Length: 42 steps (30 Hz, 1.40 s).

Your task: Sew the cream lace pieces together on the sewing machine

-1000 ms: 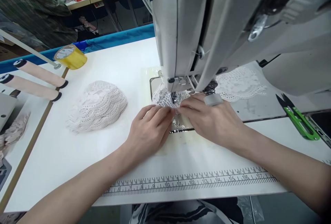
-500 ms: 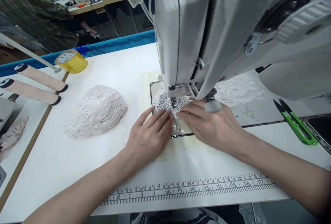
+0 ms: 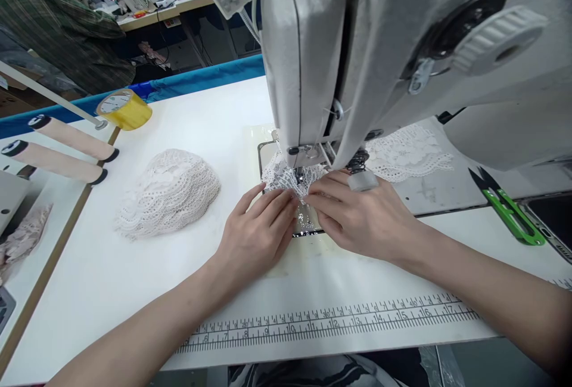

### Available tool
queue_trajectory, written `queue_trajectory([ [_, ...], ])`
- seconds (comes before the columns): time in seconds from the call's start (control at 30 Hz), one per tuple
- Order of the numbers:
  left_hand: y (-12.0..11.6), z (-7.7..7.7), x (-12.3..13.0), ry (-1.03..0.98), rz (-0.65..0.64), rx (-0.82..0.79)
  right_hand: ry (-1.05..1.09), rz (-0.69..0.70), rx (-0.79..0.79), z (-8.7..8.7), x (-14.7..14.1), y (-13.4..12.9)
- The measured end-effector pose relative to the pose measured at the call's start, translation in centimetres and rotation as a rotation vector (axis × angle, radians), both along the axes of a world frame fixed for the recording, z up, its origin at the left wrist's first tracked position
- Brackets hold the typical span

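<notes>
A piece of white lace [image 3: 283, 175] lies bunched under the needle area of the sewing machine [image 3: 299, 65]. My left hand [image 3: 254, 226] is palm down at its near left edge, fingertips pressed together on the lace, the thumb mostly hidden. From the right, my right hand [image 3: 366, 214] pinches the near right edge of the same piece, just below the machine head. The fingertips of both hands almost meet in front of the presser foot. To the left sits a stacked pile of lace pieces [image 3: 170, 193]; another lace piece [image 3: 406, 151] lies behind my right hand.
Green thread snips [image 3: 512, 214] and a phone [image 3: 552, 220] lie at the right. Two thread cones [image 3: 58, 160] and a yellow tape roll [image 3: 125, 110] are at the left. A ruler strip [image 3: 313, 324] runs along the front edge. A person in a plaid shirt [image 3: 58, 29] is beyond.
The view has shifted slightly, so the machine head appears a little further left. Both hands stay at the lace, with only slight finger movement.
</notes>
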State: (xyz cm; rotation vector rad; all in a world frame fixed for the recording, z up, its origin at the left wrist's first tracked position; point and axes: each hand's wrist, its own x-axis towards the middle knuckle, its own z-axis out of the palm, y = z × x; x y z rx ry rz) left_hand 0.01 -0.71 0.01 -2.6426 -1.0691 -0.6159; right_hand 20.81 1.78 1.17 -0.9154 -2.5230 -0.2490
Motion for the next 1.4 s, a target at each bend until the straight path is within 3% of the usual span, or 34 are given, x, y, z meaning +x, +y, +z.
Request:
queue_trajectory([
  [1.4, 0.38, -0.1, 0.15, -0.028, 0.097, -0.037, -0.067, -0.069, 0.034, -0.05, -0.01, 0.13],
])
